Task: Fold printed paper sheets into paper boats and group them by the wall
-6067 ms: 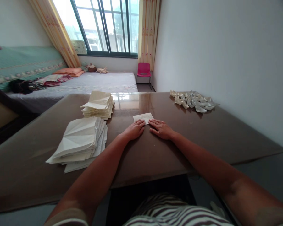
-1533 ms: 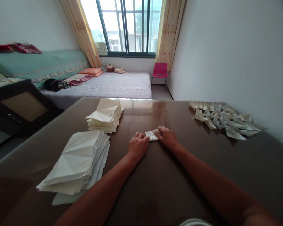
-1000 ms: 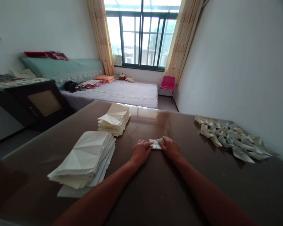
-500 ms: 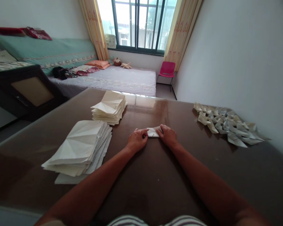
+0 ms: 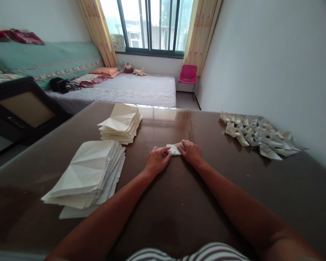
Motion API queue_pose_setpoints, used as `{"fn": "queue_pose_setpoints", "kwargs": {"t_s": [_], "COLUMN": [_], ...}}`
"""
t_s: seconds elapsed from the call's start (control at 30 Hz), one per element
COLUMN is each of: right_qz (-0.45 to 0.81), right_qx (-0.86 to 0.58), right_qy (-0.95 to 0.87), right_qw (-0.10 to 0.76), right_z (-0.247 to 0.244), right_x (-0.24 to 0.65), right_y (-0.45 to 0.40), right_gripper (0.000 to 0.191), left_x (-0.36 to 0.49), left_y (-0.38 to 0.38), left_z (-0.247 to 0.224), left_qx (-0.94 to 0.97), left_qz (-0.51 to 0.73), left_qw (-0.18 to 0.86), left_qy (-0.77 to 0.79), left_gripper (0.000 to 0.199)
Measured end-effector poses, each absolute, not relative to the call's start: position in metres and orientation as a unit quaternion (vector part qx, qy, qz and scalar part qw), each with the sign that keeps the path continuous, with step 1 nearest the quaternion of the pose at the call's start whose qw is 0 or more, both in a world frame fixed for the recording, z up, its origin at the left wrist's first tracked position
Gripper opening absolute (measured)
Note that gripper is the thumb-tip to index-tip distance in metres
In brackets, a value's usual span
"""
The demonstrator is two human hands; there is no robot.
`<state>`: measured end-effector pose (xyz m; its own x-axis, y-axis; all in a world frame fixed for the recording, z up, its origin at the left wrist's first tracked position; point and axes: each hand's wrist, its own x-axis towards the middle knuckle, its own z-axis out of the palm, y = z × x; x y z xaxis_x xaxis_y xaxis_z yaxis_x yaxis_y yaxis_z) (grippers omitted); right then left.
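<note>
A small folded piece of white paper (image 5: 175,149) lies on the brown table (image 5: 163,203) between my hands. My left hand (image 5: 158,159) is closed at the paper's left end, with thumb and fingertips pinching its edge. At the other end my right hand (image 5: 190,151) grips the paper, thumb on the near side and fingers curled over the far corner. Parts of the paper are hidden under my fingers.
Left of my hands stand a large stack of creased paper sheets (image 5: 84,170) and a smaller stack (image 5: 121,123) behind it. Many folded paper boats (image 5: 258,134) cluster at the right by the wall. Beyond the table are a bed (image 5: 146,88) and a pink chair (image 5: 188,74).
The view has turned slightly to the right. Both hands remain at the folded paper, which now lies a little tilted; my left fingers have shifted slightly along its near edge.
</note>
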<state>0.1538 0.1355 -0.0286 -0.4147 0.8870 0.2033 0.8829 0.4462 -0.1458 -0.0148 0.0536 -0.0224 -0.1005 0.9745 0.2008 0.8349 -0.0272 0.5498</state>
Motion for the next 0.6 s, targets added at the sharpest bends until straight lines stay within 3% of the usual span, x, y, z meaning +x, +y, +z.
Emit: {"fn": "queue_pose_setpoints", "kwargs": {"t_s": [0.37, 0.6], "right_qz": [0.023, 0.025], "right_qx": [-0.521, -0.52], "right_qy": [-0.842, -0.842], "right_qw": [0.137, 0.142], "right_z": [-0.03, -0.031], "right_x": [0.156, 0.156], "right_y": [0.138, 0.138], "right_gripper": [0.027, 0.027], "left_x": [-0.009, -0.008], "left_y": [0.047, 0.041], "left_z": [-0.021, -0.021], "left_qx": [0.705, 0.73], "left_qz": [0.218, 0.192], "left_qw": [0.054, 0.025], "left_qy": [0.673, 0.655], "left_gripper": [0.022, 0.028]}}
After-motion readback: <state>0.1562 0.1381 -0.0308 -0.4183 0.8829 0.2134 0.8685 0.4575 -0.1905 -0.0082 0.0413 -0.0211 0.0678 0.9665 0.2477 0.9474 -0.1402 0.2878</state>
